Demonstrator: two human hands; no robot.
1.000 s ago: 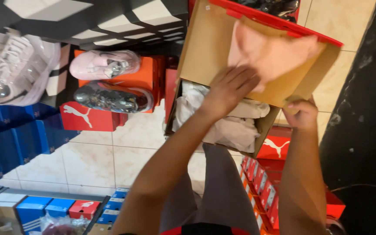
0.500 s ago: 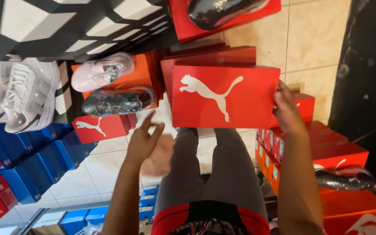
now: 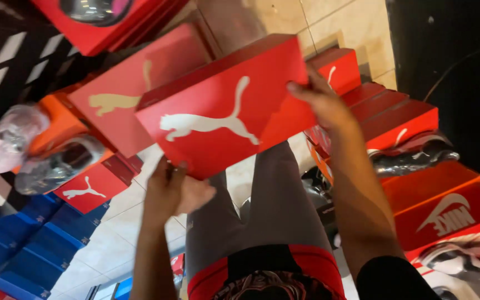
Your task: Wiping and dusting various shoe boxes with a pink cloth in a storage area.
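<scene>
Looking down from our head camera, we see a pale tiled floor point(image 3: 356, 22) crowded with shoe boxes. Largest in view is the red shoe box lid point(image 3: 226, 108) we hold up in front of us, tilted, its white leaping-animal mark facing us. Just behind it, up and to the left, sits one open-looking red shoe box point(image 3: 118, 103) with a tan mark of the same shape; we cannot tell whether the two touch.

To our right, a stepped stack of red boxes point(image 3: 401, 114) descends toward us; we count about four, and below them two orange-red boxes point(image 3: 445, 214). Two shoes wrapped in clear plastic show there: one on the red stack point(image 3: 412, 158) and one at the bottom corner point(image 3: 462, 258).

To our left lie several blue boxes point(image 3: 23, 244), too overlapped to count, one small red box point(image 3: 84, 189), one orange box point(image 3: 56, 125), and two more wrapped shoes, a pink one point(image 3: 9, 139) and a grey one point(image 3: 56, 166).

Our grey trouser legs point(image 3: 268, 211) fill the lower middle.

Our right hand point(image 3: 323, 103) grips the lid's right edge, fingers curled over it. Our left hand point(image 3: 176, 191) meets the lid's lower left corner, fingertips touching the rim, palm loosely open.
</scene>
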